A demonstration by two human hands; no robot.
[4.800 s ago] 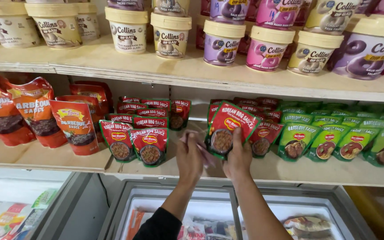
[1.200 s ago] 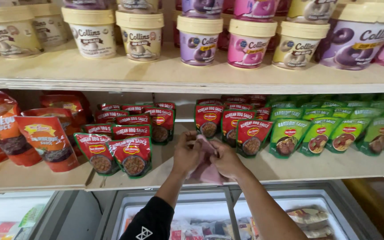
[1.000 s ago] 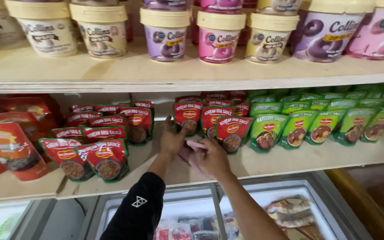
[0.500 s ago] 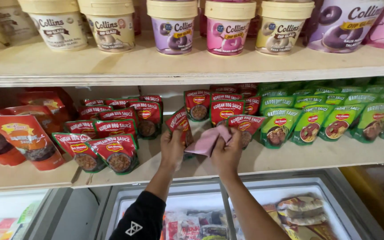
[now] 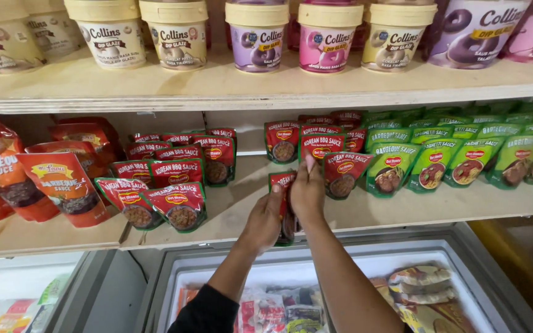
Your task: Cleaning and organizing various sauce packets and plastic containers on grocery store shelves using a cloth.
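My left hand (image 5: 264, 217) and my right hand (image 5: 307, 191) both grip one red sauce pouch (image 5: 284, 183), held upright just in front of the lower wooden shelf (image 5: 242, 209). The pouch's lower half is hidden behind my fingers. Right behind it stands a row of red sauce pouches (image 5: 319, 145), one of them tilted beside my right hand. A second group of red sauce pouches (image 5: 174, 179) stands to the left of my hands.
Green sauce pouches (image 5: 464, 151) fill the shelf's right part, and large orange-red pouches (image 5: 44, 176) stand at far left. Tubs of glaze (image 5: 257, 34) line the upper shelf. Below my arms is a chest freezer (image 5: 316, 296) holding frozen packs.
The pink cloth seen between my hands half a second ago is gone from view. Both hands now hold a red pouch upright in front of the row.
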